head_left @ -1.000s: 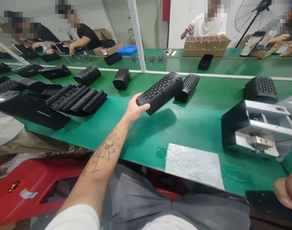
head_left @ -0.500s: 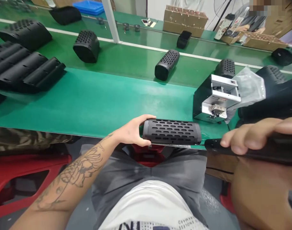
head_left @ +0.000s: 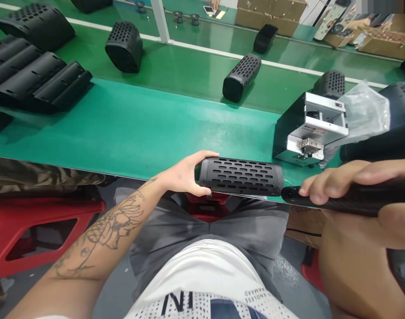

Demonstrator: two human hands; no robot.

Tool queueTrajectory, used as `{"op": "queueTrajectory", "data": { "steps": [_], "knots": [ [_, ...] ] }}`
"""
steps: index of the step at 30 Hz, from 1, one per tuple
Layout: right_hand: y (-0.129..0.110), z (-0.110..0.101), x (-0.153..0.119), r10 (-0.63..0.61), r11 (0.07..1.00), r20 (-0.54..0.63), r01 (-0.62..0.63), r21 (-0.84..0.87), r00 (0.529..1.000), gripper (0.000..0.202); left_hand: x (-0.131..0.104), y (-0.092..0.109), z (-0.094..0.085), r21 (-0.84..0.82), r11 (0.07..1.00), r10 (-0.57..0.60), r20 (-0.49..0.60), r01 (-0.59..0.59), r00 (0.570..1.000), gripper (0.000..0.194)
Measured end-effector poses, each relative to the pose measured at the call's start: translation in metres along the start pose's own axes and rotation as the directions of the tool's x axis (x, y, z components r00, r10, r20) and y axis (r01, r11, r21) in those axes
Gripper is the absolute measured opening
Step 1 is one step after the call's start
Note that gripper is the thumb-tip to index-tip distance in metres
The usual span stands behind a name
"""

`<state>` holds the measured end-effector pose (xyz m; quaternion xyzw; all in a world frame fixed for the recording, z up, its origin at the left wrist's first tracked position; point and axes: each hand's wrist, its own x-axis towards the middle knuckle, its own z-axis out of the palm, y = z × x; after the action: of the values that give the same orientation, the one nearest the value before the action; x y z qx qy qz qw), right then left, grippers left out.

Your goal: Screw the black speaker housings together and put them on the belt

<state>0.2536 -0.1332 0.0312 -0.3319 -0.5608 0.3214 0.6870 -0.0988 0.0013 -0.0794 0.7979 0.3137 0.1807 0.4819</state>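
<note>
A black perforated housing (head_left: pixel 242 176) lies lengthwise at the near edge of the green table (head_left: pixel 139 128). My left hand (head_left: pixel 185 175) grips its left end, thumb on the near side and fingers on the far side. My right hand (head_left: pixel 348 181) is wrapped round a long black tool (head_left: pixel 362 197), whose narrow tip meets the near right corner of the housing. Behind them stands a silver and black machine (head_left: pixel 308 128) with a clear plastic bag (head_left: pixel 365 110) at its right side.
Several black housings (head_left: pixel 32 84) are stacked at the left. More sit across the table, one (head_left: pixel 124 46) left of the white post (head_left: pixel 160 22) and another (head_left: pixel 242 77) near the middle. Cardboard boxes (head_left: pixel 272 15) stand at the back. A red stool (head_left: pixel 45 230) is below left.
The view has tilted down and shifted slightly, so the far objects sit higher in it. The black tool's tip has come closer to the housing, now meeting its right end.
</note>
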Motion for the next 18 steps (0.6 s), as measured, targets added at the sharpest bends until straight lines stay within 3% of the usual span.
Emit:
{"op": "queueTrajectory", "data": {
  "steps": [6, 18],
  "knots": [
    [0.009, 0.005, 0.007, -0.042, 0.997, 0.095, 0.036, 0.064, 0.995, 0.027, -0.002, 0.003, 0.001, 0.015, 1.0, 0.011, -0.007, -0.011, 1.0, 0.108],
    [0.008, 0.008, -0.004, 0.013, 1.0, 0.116, -0.012, -0.006, 0.993, 0.027, -0.001, 0.004, 0.004, 0.018, 1.0, 0.013, -0.028, -0.013, 1.0, 0.112]
  ]
}}
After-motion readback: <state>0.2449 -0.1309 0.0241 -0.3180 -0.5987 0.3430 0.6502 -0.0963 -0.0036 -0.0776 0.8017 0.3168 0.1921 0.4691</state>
